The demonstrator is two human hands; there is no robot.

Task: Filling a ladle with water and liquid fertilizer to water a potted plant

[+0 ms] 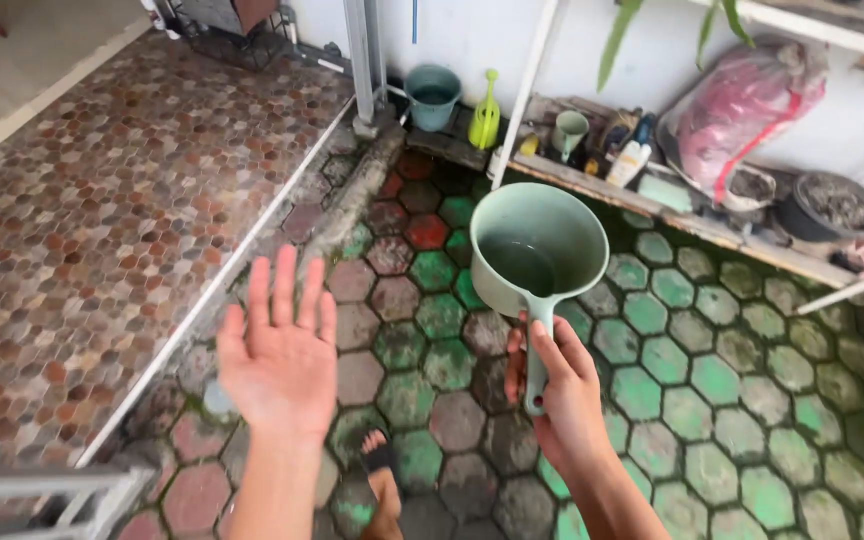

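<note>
1. The pale green water dipper [537, 245] is held level above the hexagon-tiled floor [712, 380], with some water in its bowl, none pouring.
2. The right hand [560, 385] has its grip closed round the dipper's handle, bowl just beyond the fingers.
3. The left hand [280, 350] is spread, empty, well apart.
4. A teal bucket [433, 96] and a yellow-green watering can [485, 118] stand farther off by the wall.

Right hand [562, 385] gripping pale green water dipper [537, 250] by handle, left hand [280, 350] empty, fingers spread, above hexagonal paving [712, 380]
</note>
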